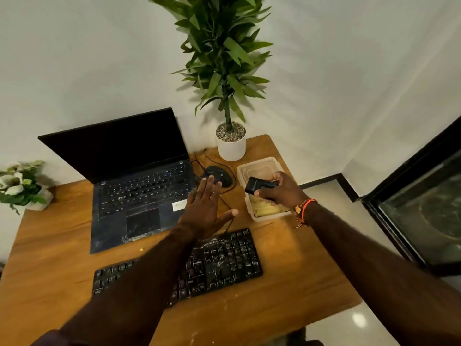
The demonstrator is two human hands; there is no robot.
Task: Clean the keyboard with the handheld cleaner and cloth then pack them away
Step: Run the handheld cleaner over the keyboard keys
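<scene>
A black keyboard [224, 258] lies on the wooden desk [287, 265] near the front, partly hidden by my left forearm. My right hand [279, 189] grips a small black handheld cleaner [258, 186] just above a clear plastic container [249, 168] at the desk's right side. A yellow cloth [267, 209] lies inside that container. My left hand [207, 208] hovers open with fingers spread between the laptop and the container, above the keyboard's far edge, holding nothing.
An open dark laptop [129, 196] sits at the back left. A black wired mouse [219, 177] rests behind my left hand. A potted plant [230, 143] stands in the back corner, flowers [20, 186] at the far left. A dark glass door [424, 213] is on the right.
</scene>
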